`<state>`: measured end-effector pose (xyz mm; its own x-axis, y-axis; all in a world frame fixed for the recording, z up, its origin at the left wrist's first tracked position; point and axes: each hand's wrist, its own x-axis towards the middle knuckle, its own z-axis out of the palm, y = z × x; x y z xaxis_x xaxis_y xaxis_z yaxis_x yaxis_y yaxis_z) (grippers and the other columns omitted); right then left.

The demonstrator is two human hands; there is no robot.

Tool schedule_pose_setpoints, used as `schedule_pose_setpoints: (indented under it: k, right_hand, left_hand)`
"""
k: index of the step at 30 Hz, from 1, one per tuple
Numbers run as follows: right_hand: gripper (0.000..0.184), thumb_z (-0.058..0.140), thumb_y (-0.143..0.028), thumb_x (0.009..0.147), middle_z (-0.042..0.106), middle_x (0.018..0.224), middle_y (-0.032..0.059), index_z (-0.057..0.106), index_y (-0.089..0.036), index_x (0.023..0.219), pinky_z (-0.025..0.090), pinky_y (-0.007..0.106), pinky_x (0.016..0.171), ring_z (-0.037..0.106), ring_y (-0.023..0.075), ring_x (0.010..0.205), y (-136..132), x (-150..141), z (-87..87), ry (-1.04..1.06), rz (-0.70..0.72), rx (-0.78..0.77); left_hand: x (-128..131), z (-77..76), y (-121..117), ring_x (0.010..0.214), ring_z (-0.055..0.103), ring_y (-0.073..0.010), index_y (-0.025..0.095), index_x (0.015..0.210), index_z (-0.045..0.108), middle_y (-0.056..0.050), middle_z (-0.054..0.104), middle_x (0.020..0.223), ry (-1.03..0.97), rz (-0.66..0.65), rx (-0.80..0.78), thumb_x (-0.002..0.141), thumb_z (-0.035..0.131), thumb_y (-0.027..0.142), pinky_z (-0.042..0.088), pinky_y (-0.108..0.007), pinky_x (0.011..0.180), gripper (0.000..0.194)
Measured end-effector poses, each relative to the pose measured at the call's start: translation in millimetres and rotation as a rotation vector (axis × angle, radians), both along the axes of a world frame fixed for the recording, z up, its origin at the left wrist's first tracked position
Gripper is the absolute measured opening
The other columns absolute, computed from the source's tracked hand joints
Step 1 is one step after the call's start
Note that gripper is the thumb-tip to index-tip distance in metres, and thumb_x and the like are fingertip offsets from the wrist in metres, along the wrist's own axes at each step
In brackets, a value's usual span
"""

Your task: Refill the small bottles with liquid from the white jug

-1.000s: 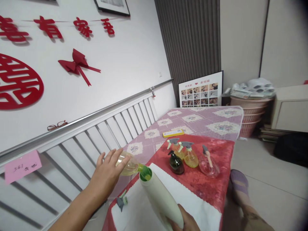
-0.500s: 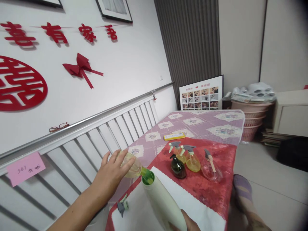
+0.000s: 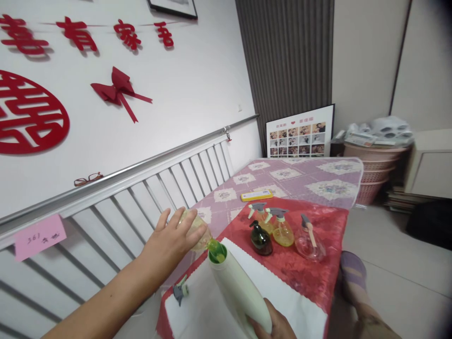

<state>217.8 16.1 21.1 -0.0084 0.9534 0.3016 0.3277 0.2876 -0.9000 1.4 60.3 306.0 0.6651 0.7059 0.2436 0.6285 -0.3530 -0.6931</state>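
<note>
My left hand [image 3: 180, 233] is wrapped round a clear yellowish spray bottle body [image 3: 202, 237], which lies tilted with its neck toward the right. That neck meets the green-rimmed mouth of a large pale green bottle [image 3: 238, 287]. Below, my right hand [image 3: 273, 320] grips the lower part of this pale green bottle by its handle, fingers partly hidden. A loose grey-and-green trigger spray head [image 3: 181, 290] rests on the white sheet [image 3: 197, 315] beneath my left hand.
On the red cloth [image 3: 296, 282] stand a dark green pump bottle [image 3: 261, 241], two yellow spray bottles, one in front [image 3: 283, 234], and a clear pinkish bottle [image 3: 310, 245] with a grey-topped head. A yellow box [image 3: 256, 195] lies behind. A white railing [image 3: 141, 207] borders the left.
The view has shifted slightly. My left hand and the yellowish bottle have turned a little at the pale green bottle's mouth. More of my right hand shows on the handle.
</note>
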Motion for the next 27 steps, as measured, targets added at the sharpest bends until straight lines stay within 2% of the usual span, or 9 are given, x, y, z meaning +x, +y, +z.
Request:
schedule_pose_setpoints:
  k: [12, 19, 23, 27]
  right_hand:
    - [0.021, 0.058, -0.033, 0.076, 0.074, 0.079, 0.0034, 0.066, -0.02, 0.091, 0.054, 0.024, 0.066, 0.068, 0.0197, 0.071, 1.1, -0.6, -3.0, 0.0, 0.014, 0.017]
    - [0.019, 0.056, -0.035, 0.078, 0.072, 0.076, 0.0036, 0.064, -0.019, 0.085, 0.054, 0.026, 0.065, 0.067, 0.0194, 0.069, 1.5, -0.5, -4.2, -0.041, 0.012, 0.005]
    - [0.022, 0.058, -0.038, 0.076, 0.074, 0.076, 0.0037, 0.066, -0.02, 0.086, 0.055, 0.026, 0.066, 0.069, 0.0207, 0.07, -0.1, 0.0, 1.3, -0.022, -0.011, -0.014]
    - [0.029, 0.06, -0.041, 0.073, 0.075, 0.081, 0.0045, 0.066, -0.019, 0.091, 0.056, 0.027, 0.068, 0.07, 0.0228, 0.074, -0.5, 0.6, 5.7, -0.019, -0.03, -0.034]
  left_hand:
    - [16.2, 6.5, -4.4, 0.128, 0.043, -0.0307, 0.034, 0.125, 0.047, -0.006, 0.045, 0.141, 0.018, -0.091, -0.012, 0.085, 0.049, 0.013, 0.028, -0.055, 0.105, 0.045]
    - [10.1, 3.3, -6.2, 0.127, 0.044, -0.0319, 0.033, 0.125, 0.047, -0.007, 0.046, 0.14, -0.051, -0.089, -0.011, 0.085, 0.048, 0.013, 0.028, -0.056, 0.104, 0.045]
    - [-7.5, -8.4, -3.4, 0.129, 0.041, -0.0318, 0.033, 0.132, 0.04, -0.01, 0.043, 0.142, -0.143, 0.01, -0.038, 0.08, 0.049, 0.007, 0.028, -0.057, 0.104, 0.059]
    - [-34.2, -35.5, -1.4, 0.128, 0.04, -0.0316, 0.03, 0.134, 0.036, -0.012, 0.042, 0.141, -0.407, 0.099, -0.112, 0.075, 0.055, 0.01, 0.029, -0.06, 0.103, 0.066]
